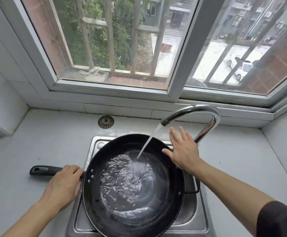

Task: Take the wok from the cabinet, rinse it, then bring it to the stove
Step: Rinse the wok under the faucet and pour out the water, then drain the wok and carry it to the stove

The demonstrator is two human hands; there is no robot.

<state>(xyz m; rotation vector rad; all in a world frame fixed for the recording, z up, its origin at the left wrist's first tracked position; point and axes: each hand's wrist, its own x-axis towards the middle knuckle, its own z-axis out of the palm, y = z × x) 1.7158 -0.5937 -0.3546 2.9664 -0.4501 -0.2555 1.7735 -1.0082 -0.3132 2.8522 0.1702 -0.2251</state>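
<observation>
- Black wok (132, 185) sits in the steel sink (200, 224), tap (192, 113) running into it.
- Your left hand (64, 183) grips the long handle (45, 170); right hand (182, 151) spread, empty.
- Likely heavy with water, wet, slippery: tip it out, then take the side loop (194, 187) too.

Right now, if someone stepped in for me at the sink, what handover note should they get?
Left hand grips the wok handle, fingers curled over it near the rim.
Right hand is open, fingers spread, above the wok's right edge near the faucet, holding nothing.
The wok sits over the sink; the water stream runs into it and water pools inside.
Done: wok is out of the cabinet, rinsing under way.
Left: finish rinsing, tip the water out, shut the faucet, carry the wok to the stove, which is not in view.
</observation>
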